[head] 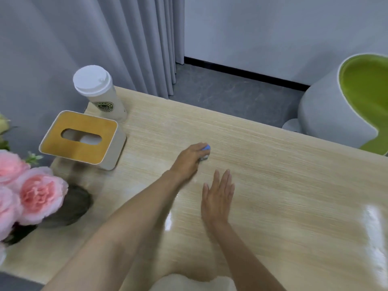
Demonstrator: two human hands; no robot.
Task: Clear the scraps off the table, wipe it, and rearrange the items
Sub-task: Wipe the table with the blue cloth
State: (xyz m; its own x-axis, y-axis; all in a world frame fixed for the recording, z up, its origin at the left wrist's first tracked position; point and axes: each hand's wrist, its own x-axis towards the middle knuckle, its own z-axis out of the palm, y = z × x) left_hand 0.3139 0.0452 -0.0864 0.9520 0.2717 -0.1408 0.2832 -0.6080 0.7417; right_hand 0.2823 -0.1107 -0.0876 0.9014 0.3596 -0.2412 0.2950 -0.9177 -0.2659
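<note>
My left hand [190, 159] reaches across the light wooden table [283, 185] and is closed over a small blue and white object [206, 151] that rests on the tabletop; only its far end shows past my fingers. My right hand [218, 198] lies flat and open on the table just to the right of and nearer than the left hand, fingers together, holding nothing. A white lidded paper cup [100, 92] stands at the far left corner. In front of it sits a tissue box with a wooden top [81, 139].
Pink flowers [31, 194] and a dark round base [73, 204] stand at the left edge. A white and green chair [352, 103] is beyond the table's far right side. Grey curtains [105, 38] hang behind. Something pale [189, 282] lies at the table's near edge.
</note>
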